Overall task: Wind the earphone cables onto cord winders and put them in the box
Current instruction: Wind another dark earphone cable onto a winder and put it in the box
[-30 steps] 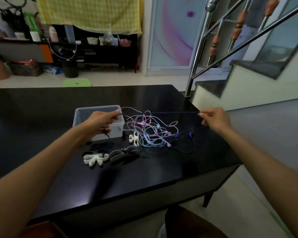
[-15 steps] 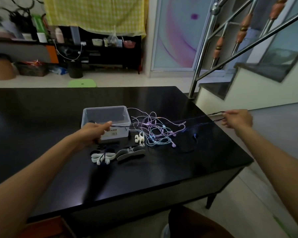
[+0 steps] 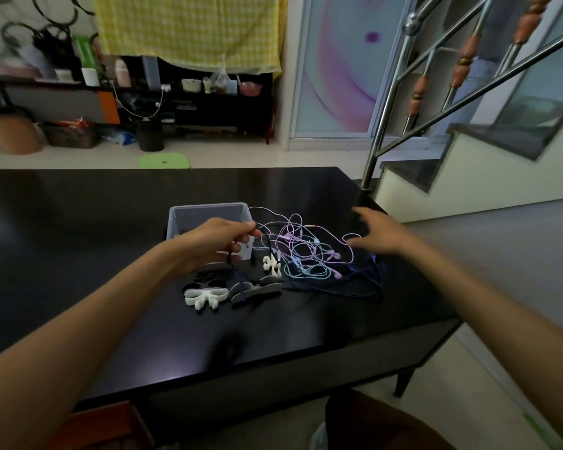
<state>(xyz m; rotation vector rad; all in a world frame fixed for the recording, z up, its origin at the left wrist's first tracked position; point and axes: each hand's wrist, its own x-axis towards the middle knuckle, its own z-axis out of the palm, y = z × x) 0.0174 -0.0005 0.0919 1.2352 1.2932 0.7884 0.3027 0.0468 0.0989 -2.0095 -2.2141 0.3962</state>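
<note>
A tangle of pink, light-blue and white earphone cables (image 3: 306, 251) lies on the black table (image 3: 111, 222), right of a clear plastic box (image 3: 208, 213). A dark earphone cable (image 3: 355, 287) loops along the near right of the tangle. My left hand (image 3: 215, 241) pinches an end of the dark cable in front of the box. My right hand (image 3: 377, 235) hovers with spread fingers over the right side of the tangle, holding nothing. Cord winders lie near the box: a small white one (image 3: 272, 264), a larger white one (image 3: 205, 295), a grey one (image 3: 257, 290) and black ones (image 3: 205, 280).
The table's right edge runs close to a steel stair railing (image 3: 381, 131) and steps. A green stool (image 3: 165, 160) stands beyond the far edge. Shelves with clutter line the back wall. An orange-brown object (image 3: 104, 423) sits below the table's near edge.
My right hand has let go of the dark cable it held stretched out to the right and has come back over the tangle, fingers spread. The cable now lies slack on the table.
</note>
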